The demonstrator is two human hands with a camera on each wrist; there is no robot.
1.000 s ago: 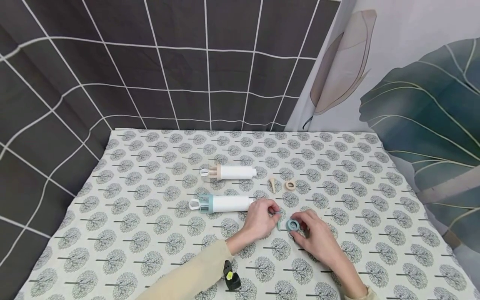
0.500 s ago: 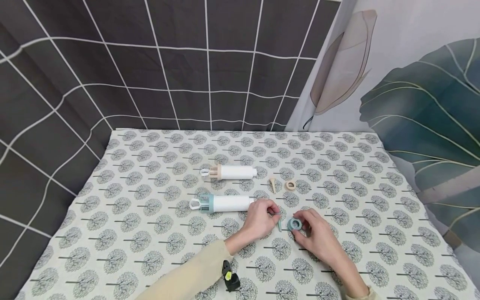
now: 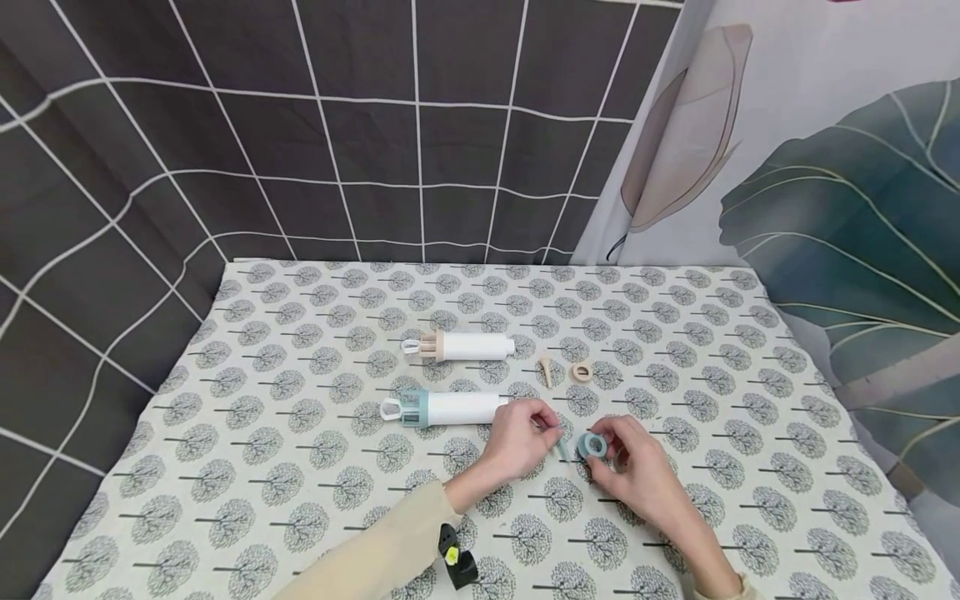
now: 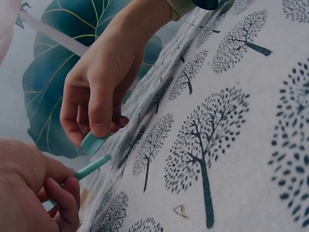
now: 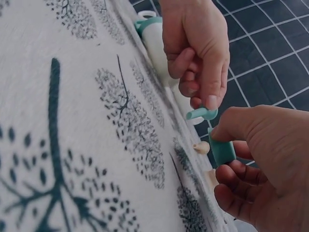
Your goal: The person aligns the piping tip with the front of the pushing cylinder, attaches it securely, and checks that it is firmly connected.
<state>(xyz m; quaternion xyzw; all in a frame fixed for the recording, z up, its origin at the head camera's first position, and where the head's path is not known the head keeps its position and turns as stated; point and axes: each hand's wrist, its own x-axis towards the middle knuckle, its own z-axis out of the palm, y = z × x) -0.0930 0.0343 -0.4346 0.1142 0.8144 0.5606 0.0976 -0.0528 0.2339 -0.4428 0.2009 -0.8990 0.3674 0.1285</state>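
Teal in the head view, a ring-shaped cap [image 3: 594, 445] is pinched in the person's right grip [image 3: 637, 461] near a slim teal peg [image 3: 562, 451] pinched in the left grip [image 3: 522, 439], over the cloth-covered worktop [image 3: 300, 529]; the left-wrist view shows the peg's tip just beside the cap, the right-wrist view a beige peg [image 5: 202, 148] beyond.

The peg [image 4: 94, 166] in the left hand [image 3: 521, 437] looked like smooth, slightly glossy plastic; the ring [image 5: 223, 152] in the right hand [image 3: 633, 458], smooth matt plastic; the tablecloth [image 3: 300, 483] beneath both grips, matt fabric.
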